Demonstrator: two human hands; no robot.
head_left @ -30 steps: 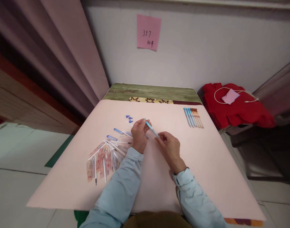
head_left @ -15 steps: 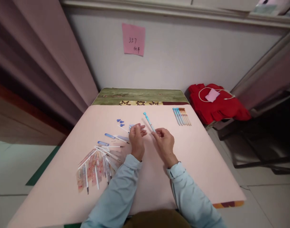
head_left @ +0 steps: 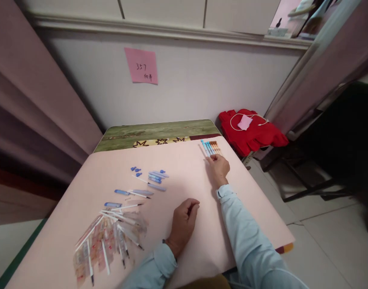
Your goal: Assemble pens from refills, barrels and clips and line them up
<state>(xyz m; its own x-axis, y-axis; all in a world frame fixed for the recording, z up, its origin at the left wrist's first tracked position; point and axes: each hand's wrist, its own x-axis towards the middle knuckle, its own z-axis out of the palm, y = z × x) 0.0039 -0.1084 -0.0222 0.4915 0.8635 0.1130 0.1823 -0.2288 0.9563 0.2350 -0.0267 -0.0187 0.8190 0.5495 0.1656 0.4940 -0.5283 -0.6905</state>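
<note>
At the far right of the table, my right hand [head_left: 219, 168] pinches a light-blue pen [head_left: 204, 149] by its lower end. The pen lies along the left side of a row of finished-looking pens [head_left: 213, 147], some blue-topped and some brown-topped. My left hand [head_left: 183, 222] rests nearer to me with its fingers curled in, and nothing shows in it. Left of it are blue pen barrels [head_left: 155, 176], small dark-blue pen parts [head_left: 137, 170] and white pen refills [head_left: 135, 194]. A heap of clear, pinkish pen barrels [head_left: 101, 243] lies at the front left, with more refills across it.
The pale table cover [head_left: 177, 168] leaves a green wood-patterned strip [head_left: 159, 127] showing at the back. A red cloth [head_left: 253, 134] with a white cable sits beyond the right edge. A pink note [head_left: 141, 66] is on the wall, and a dark chair [head_left: 322, 160] stands at right.
My right hand has carried the blue pen rightward and away from me to the row. My left hand has drawn back toward me, its fingers going from spread to curled. The view has shifted.
</note>
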